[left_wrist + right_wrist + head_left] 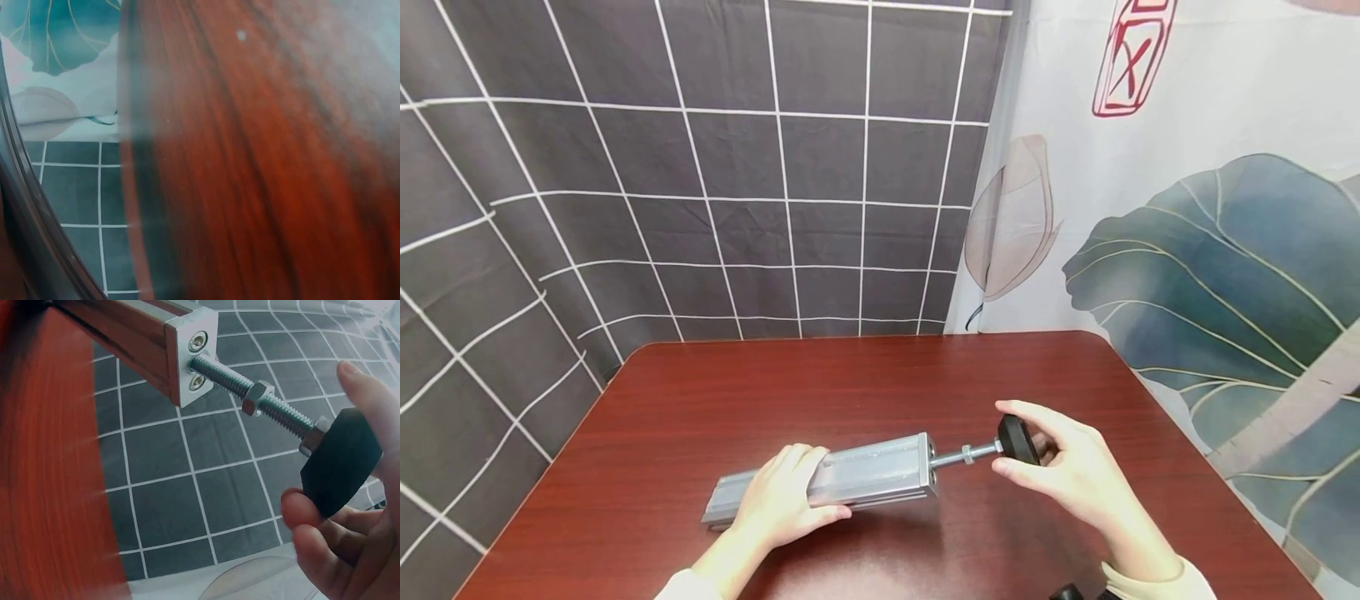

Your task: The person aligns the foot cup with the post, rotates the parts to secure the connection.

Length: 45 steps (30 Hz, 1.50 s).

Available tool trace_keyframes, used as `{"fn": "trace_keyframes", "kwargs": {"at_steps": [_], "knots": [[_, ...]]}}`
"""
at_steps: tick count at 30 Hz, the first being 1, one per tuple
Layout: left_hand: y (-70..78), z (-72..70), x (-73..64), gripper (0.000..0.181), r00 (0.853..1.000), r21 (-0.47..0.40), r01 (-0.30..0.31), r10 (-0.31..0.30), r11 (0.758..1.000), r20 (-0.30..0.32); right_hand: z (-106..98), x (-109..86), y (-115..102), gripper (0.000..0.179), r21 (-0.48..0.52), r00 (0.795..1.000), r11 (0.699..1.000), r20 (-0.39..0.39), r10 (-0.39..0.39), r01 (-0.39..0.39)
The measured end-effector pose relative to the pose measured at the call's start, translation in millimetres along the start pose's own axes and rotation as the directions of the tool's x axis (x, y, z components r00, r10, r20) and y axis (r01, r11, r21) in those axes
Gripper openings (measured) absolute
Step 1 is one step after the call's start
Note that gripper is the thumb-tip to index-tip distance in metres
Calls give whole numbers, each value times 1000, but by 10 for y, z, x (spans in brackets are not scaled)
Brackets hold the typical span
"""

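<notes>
In the head view, my left hand (781, 493) grips a silver aluminium profile (872, 471) around its middle, just over the table. A square end plate (195, 357) with two socket-head bolts caps the profile's right end. From that plate sticks out a levelling foot with a threaded rod (228, 377), a hex nut (257, 398) partway along it and a black base (344, 461). My right hand (1071, 462) holds the black base between thumb and fingers. In the left wrist view the left hand is out of sight, and a dark grooved edge (37, 206) crosses the left side.
The reddish-brown wooden table (760, 383) extends under both hands. Behind it hangs a dark grey curtain (737, 158) with white grid lines, and a white curtain (1075, 192) with leaf and flower prints on the right. A small black object (1066, 592) shows beside the right sleeve.
</notes>
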<state>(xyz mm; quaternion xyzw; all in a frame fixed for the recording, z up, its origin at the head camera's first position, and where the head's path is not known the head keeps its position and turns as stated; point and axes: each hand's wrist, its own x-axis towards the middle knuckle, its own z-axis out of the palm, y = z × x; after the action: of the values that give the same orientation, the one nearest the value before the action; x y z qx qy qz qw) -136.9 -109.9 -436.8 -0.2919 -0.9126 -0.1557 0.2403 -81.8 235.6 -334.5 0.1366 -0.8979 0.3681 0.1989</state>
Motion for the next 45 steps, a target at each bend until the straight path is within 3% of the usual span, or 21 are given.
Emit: {"fn": "trace_keyframes", "kwargs": {"at_steps": [4, 7, 13, 18, 24, 26, 32, 36, 40, 45], "knots": [[2, -3, -13, 71, 1000, 6, -3, 3, 1000, 2, 35, 7, -25, 48, -64, 998, 996, -2, 64, -64], [0, 1, -20, 70, 1000, 9, -2, 2, 1000, -1, 32, 6, -18, 47, -56, 997, 996, 30, 74, -72], [-20, 10, -24, 69, 1000, -7, 9, -9, 1000, -10, -35, -32, 63, 62, 159, 985, 987, 170, 3, -30], [-28, 5, -18, 69, 1000, -16, 18, -18, 1000, -10, -98, -73, 145, 77, 245, 972, 969, 233, -24, -34], [-24, -7, -13, 69, 1000, -5, 23, -23, 1000, 17, -191, -112, 260, 90, 394, 940, 913, 339, -37, -106], [-23, -9, -11, 69, 999, -4, 24, -24, 1000, 24, -209, -126, 304, 93, 409, 931, 908, 357, -72, -86], [-36, 7, -8, 70, 999, -4, 20, -20, 1000, 30, -182, -170, 432, 87, 395, 911, 913, 333, -242, 98], [-39, 8, -10, 70, 1000, -2, 13, -13, 1000, 28, -141, -174, 443, 75, 446, 900, 879, 297, -321, 166], [-33, 3, -11, 70, 999, -7, 18, -17, 1000, 33, -125, -169, 421, 72, 446, 907, 873, 254, -336, 198], [-34, 5, -11, 70, 999, -14, 24, -24, 1000, 40, -145, -167, 364, 69, 322, 952, 940, 234, -199, 117]]}}
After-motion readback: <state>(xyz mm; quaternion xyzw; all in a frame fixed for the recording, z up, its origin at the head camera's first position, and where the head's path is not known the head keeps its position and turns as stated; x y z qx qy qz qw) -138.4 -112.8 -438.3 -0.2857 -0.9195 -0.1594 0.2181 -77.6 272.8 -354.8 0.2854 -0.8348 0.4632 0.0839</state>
